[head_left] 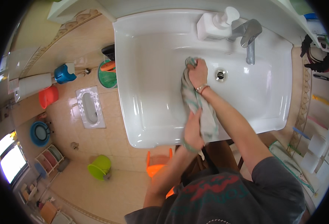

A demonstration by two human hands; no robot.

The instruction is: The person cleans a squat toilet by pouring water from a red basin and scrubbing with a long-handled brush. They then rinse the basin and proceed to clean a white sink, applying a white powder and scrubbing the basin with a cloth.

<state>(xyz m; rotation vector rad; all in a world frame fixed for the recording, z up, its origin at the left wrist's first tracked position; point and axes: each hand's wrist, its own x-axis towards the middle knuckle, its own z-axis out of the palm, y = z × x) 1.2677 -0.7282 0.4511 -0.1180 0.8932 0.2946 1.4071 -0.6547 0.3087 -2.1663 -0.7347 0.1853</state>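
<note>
Both busy: our right hand [199, 74] closed round the cloth [193, 100], our left hand [193, 130] touching it, closure unclear, near the sink's front edge [153, 142]; let's pull evenly.

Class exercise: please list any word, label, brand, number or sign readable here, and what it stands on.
Dark grey shirt: red and green print across the front; I won't copy its wording.
White item on the right-hand shelf: small dark marks, too small to read.
Cloth, pump bottle: none visible.
</note>
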